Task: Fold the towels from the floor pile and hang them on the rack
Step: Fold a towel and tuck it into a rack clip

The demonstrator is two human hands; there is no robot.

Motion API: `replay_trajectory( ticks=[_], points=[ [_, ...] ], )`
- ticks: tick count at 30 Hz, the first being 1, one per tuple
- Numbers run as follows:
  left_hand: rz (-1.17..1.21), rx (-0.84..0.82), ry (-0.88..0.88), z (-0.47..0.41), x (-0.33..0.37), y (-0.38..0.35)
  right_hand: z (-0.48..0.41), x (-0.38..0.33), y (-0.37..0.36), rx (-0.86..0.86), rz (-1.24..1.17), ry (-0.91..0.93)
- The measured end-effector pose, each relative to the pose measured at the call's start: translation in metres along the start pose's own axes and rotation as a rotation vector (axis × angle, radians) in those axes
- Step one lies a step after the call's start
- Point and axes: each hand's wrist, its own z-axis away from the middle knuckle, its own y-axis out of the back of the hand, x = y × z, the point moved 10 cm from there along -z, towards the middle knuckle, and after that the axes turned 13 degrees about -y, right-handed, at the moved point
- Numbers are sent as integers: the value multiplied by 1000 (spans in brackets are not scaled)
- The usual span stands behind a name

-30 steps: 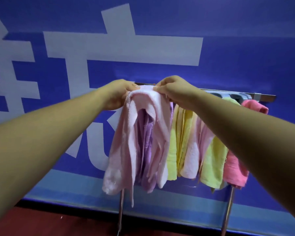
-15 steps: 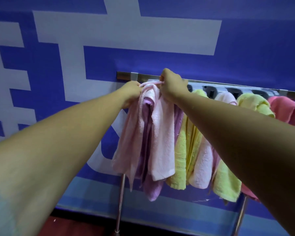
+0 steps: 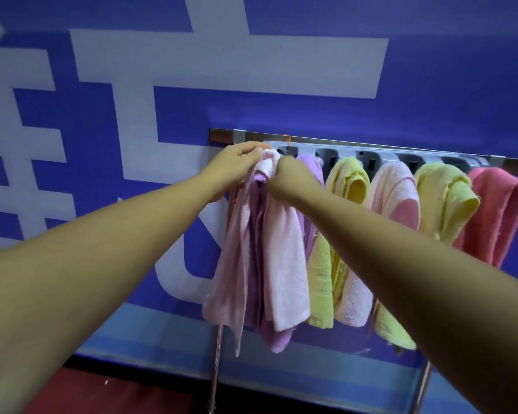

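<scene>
A pale pink towel [image 3: 284,264] hangs folded at the left end of the rack [image 3: 341,152], over a purple towel [image 3: 277,339]. My left hand [image 3: 237,162] grips its top fold from the left. My right hand [image 3: 293,174] grips the same fold from the right. Both hands sit right at the rack's grey hook bar. Further right hang a yellow towel [image 3: 347,180], a pink-and-white towel [image 3: 395,192], another yellow towel [image 3: 443,198] and a coral pink towel [image 3: 500,210]. The floor pile is out of view.
The rack stands on two metal legs [image 3: 216,369] against a blue wall with large white lettering [image 3: 222,61]. A strip of red floor [image 3: 102,392] shows at the bottom left.
Both hands have carried the pale pink towel's top up to the rack's left end, and the view has shifted so the whole row of hung towels shows.
</scene>
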Motion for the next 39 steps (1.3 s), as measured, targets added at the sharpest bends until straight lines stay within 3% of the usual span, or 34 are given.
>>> replay_trajectory(
  ticks=[2,4,6,9,11,14,17,19,22,23,25,29,33,37,39],
  points=[
    [15,-56,47,3,4,-6,9,13,-24,-137,-461,-40],
    [-38,-109,67,1,5,-9,17,35,-46,-178,-697,-97],
    [-115,-180,81,1,11,-13,25,46,-52,-109,-696,-71],
    [-270,-267,77,-2,18,-19,48,46,-33,293,-505,59],
    [-327,-265,67,-3,21,-21,61,48,-45,365,-436,-19],
    [-340,-269,81,-3,18,-23,61,48,-96,59,-492,-144],
    [-332,-297,110,-1,16,-23,55,35,-121,-198,-628,-118],
    [-299,-299,120,0,15,-22,46,40,-119,-227,-939,-183],
    [-219,-278,136,1,13,-24,41,53,-136,-364,-1577,-410],
    [-210,-269,147,2,11,-24,39,56,-147,-405,-1681,-479],
    [-199,-259,165,2,7,-25,37,57,-159,-437,-1661,-554],
    [-175,-230,130,3,3,-26,25,56,-146,-334,-1232,-483],
    [-39,-116,164,15,-12,-22,19,68,-146,-358,-1409,-524],
    [28,22,242,33,-27,-12,23,63,-145,-424,-1399,-489],
    [59,-22,279,46,-32,-17,27,66,-140,-398,-1287,-463]
  ],
)
